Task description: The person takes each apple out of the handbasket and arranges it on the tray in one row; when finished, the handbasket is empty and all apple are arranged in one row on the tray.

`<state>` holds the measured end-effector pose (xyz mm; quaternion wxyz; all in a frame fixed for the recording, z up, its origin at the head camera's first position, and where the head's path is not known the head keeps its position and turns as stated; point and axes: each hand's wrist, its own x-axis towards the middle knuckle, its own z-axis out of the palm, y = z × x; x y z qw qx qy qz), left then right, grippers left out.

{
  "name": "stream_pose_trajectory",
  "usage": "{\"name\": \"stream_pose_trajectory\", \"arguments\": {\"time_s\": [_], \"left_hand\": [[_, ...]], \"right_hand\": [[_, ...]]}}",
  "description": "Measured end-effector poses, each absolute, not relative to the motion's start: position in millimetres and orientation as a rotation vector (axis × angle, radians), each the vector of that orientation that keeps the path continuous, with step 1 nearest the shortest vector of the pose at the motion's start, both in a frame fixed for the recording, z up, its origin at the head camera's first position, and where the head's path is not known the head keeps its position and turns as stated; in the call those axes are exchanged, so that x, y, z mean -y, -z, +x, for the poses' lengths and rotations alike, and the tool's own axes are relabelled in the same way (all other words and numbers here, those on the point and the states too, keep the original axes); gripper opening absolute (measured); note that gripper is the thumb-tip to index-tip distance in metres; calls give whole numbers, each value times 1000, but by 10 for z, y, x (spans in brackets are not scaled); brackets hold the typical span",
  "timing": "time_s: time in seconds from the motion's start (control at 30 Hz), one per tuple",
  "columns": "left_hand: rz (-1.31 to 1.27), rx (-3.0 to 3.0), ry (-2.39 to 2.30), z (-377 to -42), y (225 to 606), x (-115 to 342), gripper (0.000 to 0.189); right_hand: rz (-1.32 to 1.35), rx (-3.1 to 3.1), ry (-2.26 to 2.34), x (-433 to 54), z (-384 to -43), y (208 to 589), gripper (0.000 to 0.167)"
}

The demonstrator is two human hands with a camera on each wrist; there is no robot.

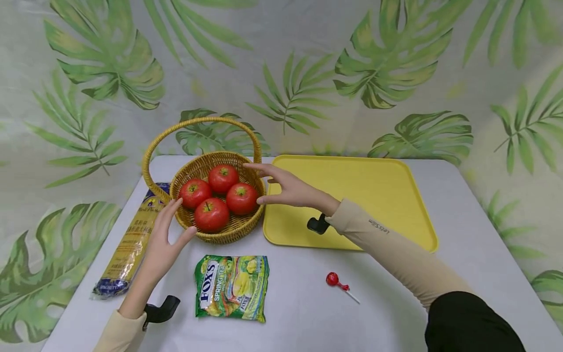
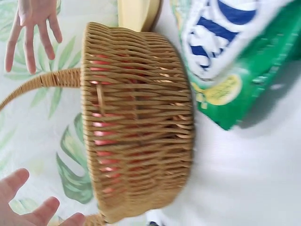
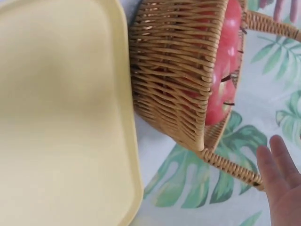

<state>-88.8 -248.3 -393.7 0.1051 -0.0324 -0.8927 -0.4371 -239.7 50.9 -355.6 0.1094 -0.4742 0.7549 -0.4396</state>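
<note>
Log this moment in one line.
left hand: by basket, holding nothing | right hand: by basket, holding nothing | red fruit: in basket

Bag [image 1: 232,288]: "FOX'S SPRING TEA"; packet [image 1: 131,244]: "SPAGHETTI"; sleeve [image 1: 391,252]: "Let's Slim"

My left arm [image 1: 119,331] reaches forward; my right arm [image 1: 387,247] slants in from the right. My left hand [image 1: 159,250] and right hand [image 1: 291,190] are apart, palms turned toward each other, thumbs spread from loosely extended fingers [image 1: 168,215].
</note>
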Motion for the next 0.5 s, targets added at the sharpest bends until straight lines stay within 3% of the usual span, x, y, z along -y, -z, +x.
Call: {"name": "stream_pose_trajectory", "arguments": {"time_s": [0.5], "left_hand": [[85, 2673, 1552, -956, 4214, 2593, 78]], "right_hand": [[-1245, -2052, 1060, -119, -2729, 3632, 74]]}}
